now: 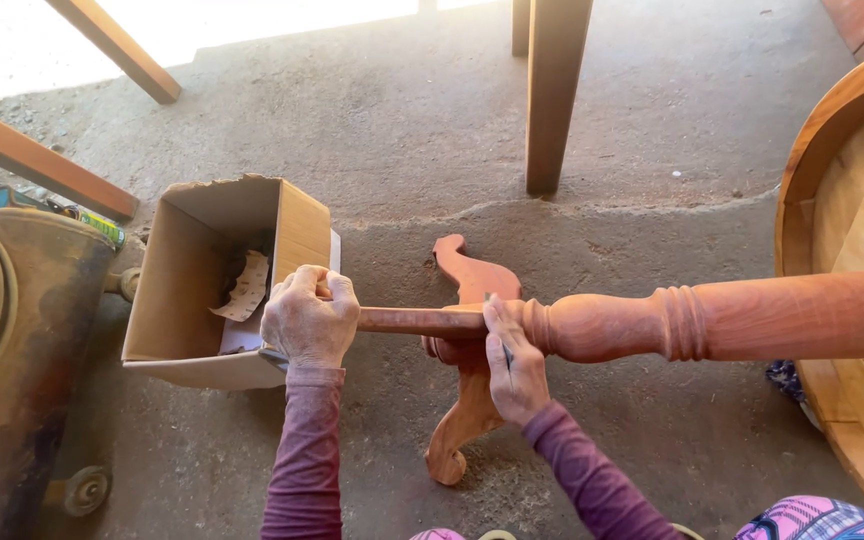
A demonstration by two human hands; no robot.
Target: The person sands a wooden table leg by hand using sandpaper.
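from the head view, looking straight down: a long turned wooden post [652,322], reddish and ringed with beads, lies level across the person's front, its thick end running off to the right over a round wooden tabletop [842,250] that seems to prop it up, so the thin end hangs free where both hands can get at it. the left hand [309,318] is curled into a fist around that thin end, fingers fully closed on the wood, knuckles up, wrist straight out of a purple sleeve; a grey scrap shows under the heel of the hand, though i can't tell what it is. the right hand [514,365] comes up from below, fingers wrapped over the post where it begins to swell, thumb side toward the camera; a thin dark sliver peeks out beside the fingers, too small to name. held this way, one hand looks to steady the end while the other presses on the shaft

on the concrete floor [392,110] beneath lies a curved carved leg [467,400], flat on its side. just left of the left hand sits an open cardboard box [192,300] with a speckled sheet of paper inside. a rusty metal drum [22,380] on small wheels stands at the far left, and plain wooden legs [555,90] rise further off
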